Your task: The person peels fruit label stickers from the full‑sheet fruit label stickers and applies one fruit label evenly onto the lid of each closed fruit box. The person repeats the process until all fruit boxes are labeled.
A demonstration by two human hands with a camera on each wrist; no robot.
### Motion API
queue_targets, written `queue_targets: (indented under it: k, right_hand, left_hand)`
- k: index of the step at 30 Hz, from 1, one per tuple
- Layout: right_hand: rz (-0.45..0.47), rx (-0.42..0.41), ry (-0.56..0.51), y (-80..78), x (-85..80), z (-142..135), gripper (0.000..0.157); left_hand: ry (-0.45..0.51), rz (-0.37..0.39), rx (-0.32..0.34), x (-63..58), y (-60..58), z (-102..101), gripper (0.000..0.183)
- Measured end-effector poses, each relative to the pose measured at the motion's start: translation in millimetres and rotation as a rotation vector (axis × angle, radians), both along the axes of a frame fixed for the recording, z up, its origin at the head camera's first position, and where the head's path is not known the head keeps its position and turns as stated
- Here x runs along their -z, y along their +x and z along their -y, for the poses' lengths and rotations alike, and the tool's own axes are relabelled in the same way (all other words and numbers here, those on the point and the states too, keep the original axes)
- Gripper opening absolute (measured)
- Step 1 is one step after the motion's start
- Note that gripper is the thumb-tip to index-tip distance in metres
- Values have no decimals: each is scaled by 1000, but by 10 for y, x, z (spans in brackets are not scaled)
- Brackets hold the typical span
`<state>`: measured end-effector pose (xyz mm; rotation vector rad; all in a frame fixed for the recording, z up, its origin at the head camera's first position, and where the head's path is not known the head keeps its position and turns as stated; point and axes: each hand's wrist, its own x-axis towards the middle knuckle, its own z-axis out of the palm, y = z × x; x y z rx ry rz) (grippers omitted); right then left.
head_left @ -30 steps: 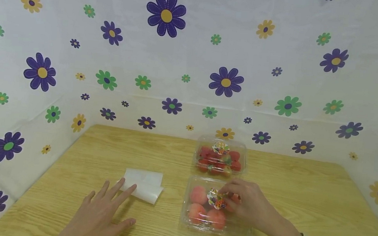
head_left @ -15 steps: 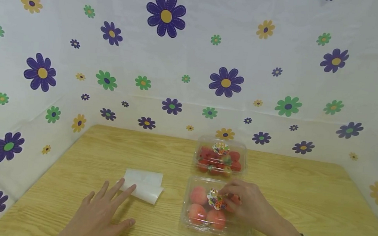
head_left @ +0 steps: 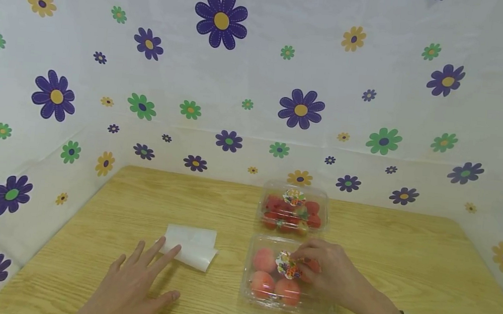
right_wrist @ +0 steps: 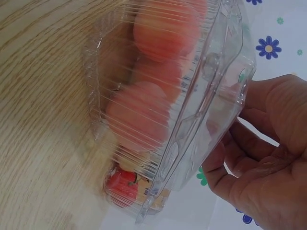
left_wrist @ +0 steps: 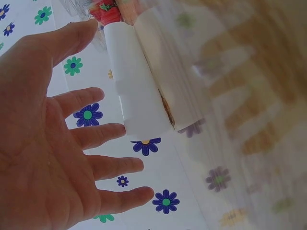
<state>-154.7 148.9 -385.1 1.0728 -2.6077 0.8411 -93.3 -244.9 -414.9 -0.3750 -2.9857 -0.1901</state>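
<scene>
My left hand (head_left: 130, 283) lies with its fingers spread, fingertips at the near-left edge of a folded white paper sheet (head_left: 191, 249). The left wrist view shows its bare palm and the sheet's curled edge (left_wrist: 136, 81) beyond the fingertips. My right hand (head_left: 335, 274) rests bent fingertips on the lid of a clear plastic box of peaches (head_left: 263, 283). They touch the lid at the right edge of a round fruit-print sticker (head_left: 287, 266). In the right wrist view, thumb and fingers (right_wrist: 216, 163) stand apart against the lid. The hand hides part of the box's right side.
A second clear box of strawberries (head_left: 291, 215), with a similar sticker (head_left: 294, 197), stands directly behind the peach box. The wooden table (head_left: 383, 238) is enclosed at the back and sides by a white flower-print cloth (head_left: 259, 68).
</scene>
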Motion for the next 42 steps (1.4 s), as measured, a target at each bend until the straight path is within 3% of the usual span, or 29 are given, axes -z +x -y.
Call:
queue_targets:
  k: [22,37,42]
  right_hand:
    - [14,20,34,-1,-23,4,18]
    - [51,84,66,17,-39,14,19]
    - [8,55,44,3,-10,8,19]
  left_hand:
    - [9,4,4,1,-3,4,81]
    - [9,0,6,-5,-5,-11,81]
    - [16,9,9,-9,-4,-5,80]
